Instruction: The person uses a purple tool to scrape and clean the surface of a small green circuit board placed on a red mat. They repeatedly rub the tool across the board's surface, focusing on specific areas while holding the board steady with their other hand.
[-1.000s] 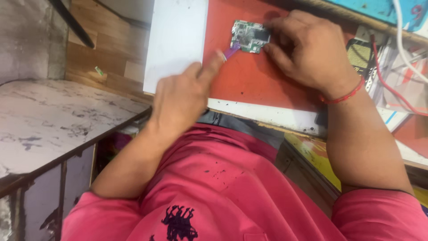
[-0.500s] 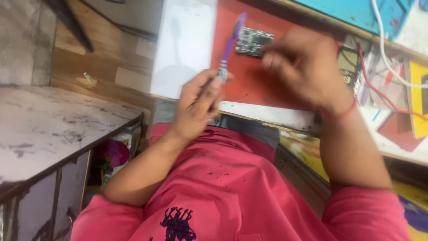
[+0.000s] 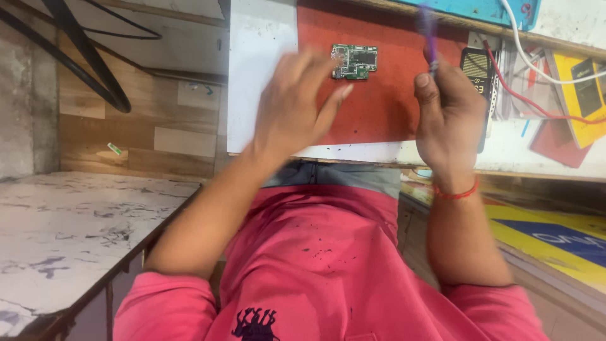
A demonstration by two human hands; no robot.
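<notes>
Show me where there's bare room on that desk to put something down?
Bare red mat lies below the green circuit board, between the left hand and right hand. The white strip left of the mat is free. The right side, with cables, is crowded.

A small green circuit board [image 3: 355, 61] with dark and silver parts lies flat on the red mat [image 3: 385, 107], near the mat's far edge. A thin purple tool [image 3: 429, 38] stands almost upright, blurred, with its lower end in the fingers of the right hand [image 3: 449, 117].
</notes>
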